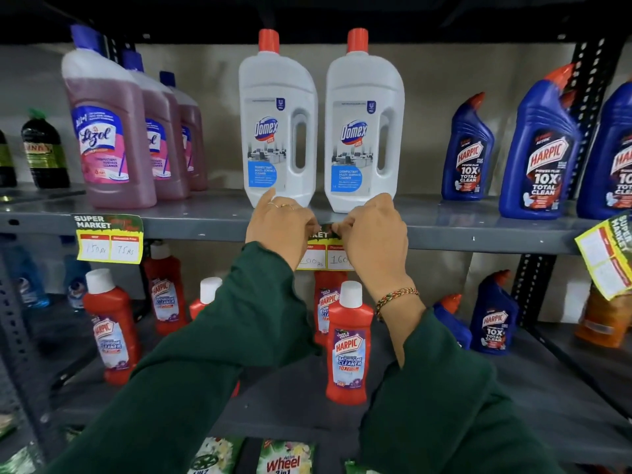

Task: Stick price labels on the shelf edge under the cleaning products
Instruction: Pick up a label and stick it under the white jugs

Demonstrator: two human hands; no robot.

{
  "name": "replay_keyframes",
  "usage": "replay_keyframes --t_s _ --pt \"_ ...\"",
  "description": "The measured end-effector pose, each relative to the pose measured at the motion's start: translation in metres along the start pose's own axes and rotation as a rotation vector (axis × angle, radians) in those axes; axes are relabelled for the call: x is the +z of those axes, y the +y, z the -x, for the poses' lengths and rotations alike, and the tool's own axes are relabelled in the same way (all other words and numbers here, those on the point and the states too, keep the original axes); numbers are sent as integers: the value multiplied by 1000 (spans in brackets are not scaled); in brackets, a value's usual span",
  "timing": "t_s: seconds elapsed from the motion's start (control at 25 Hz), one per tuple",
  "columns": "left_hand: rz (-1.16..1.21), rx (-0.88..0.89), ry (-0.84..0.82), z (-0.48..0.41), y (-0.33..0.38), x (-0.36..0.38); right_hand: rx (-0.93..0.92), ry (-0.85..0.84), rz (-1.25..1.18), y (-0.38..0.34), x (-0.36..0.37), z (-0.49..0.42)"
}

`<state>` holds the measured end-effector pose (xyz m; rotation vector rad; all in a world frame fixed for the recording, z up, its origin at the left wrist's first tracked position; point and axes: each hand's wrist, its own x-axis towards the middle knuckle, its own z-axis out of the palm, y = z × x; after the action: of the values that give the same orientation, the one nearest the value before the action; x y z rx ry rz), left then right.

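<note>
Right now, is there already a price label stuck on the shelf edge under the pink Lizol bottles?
Yes, a yellow price label hangs from the shelf edge just below the front Lizol bottle.

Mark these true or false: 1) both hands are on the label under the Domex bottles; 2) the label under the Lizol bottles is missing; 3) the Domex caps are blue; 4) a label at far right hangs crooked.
1) True: left hand and right hand press the middle label to the shelf edge.
2) False: the Lizol label is stuck on.
3) False: the Domex bottles have red caps.
4) True: the right label is tilted.
</note>
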<state>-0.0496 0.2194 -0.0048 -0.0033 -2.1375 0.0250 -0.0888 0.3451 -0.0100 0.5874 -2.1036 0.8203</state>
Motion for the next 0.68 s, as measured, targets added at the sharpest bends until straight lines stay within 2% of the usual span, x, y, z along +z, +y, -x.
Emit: replay_keyframes --t_s 0.28,0.48,0.68 --pt "118 -129 170 14 3 6 60 42 -162 -1 -5 3" --pt "155 -293 174 12 -4 11 86 76 -245 0 -4 3" --pt "151 -270 204 11 -37 0 81 112 -304 11 -13 1"
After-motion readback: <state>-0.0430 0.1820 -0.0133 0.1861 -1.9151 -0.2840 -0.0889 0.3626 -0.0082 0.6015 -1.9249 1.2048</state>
